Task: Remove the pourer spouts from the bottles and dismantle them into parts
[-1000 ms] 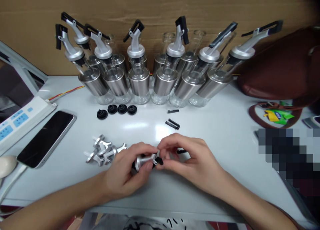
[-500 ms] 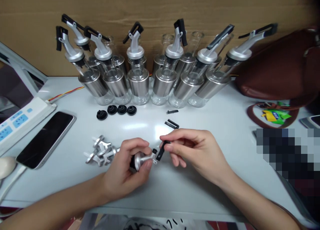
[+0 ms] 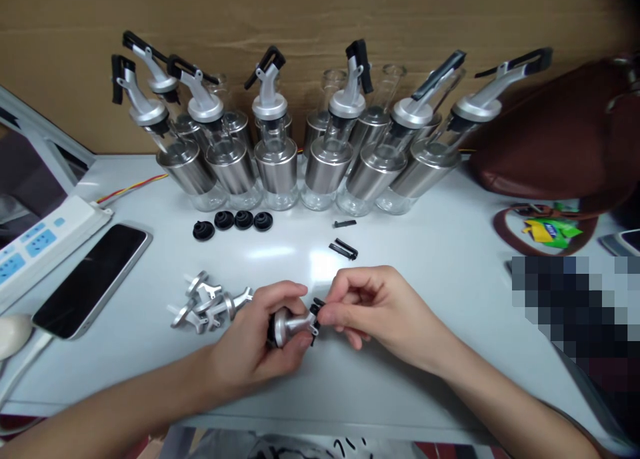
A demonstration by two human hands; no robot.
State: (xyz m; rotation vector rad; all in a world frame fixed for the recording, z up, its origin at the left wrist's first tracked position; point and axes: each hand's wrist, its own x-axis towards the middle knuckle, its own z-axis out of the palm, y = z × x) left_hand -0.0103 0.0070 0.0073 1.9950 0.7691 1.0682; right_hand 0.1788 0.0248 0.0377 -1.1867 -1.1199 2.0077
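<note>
The white table [image 3: 450, 266] carried all the work, its near edge running just below both forearms and its far side closed off by a row of glass-and-steel dispenser bottles [image 3: 320, 159], most with lever spouts fitted, standing well beyond the hands. To the far right of the right hand lay a brown leather bag [image 3: 555, 139]; to the far left of the left hand lay a dark phone [image 3: 93, 279] and a white power strip [image 3: 40, 236]. Just left of the left hand sat a heap of bare metal spouts [image 3: 207, 302]; beyond it, a line of four black rubber stoppers [image 3: 233, 222]; beyond the right hand, a few loose black lever clips [image 3: 344, 248]. The left hand [image 3: 250, 349] was curled closed around a silver pourer spout [image 3: 293, 324], held just above the table between the two hands with its nozzle pointing right. The right hand [image 3: 380, 309] was pinched shut, thumb and forefinger gripping a small black lever clip [image 3: 316, 309] that touched the nozzle tip. The fit would probably go best with the spout held still and the clip squared to the nozzle before pressing. Bare surface lay between the hands and the loose clips, and more to the right; the heap crowded the left.
</note>
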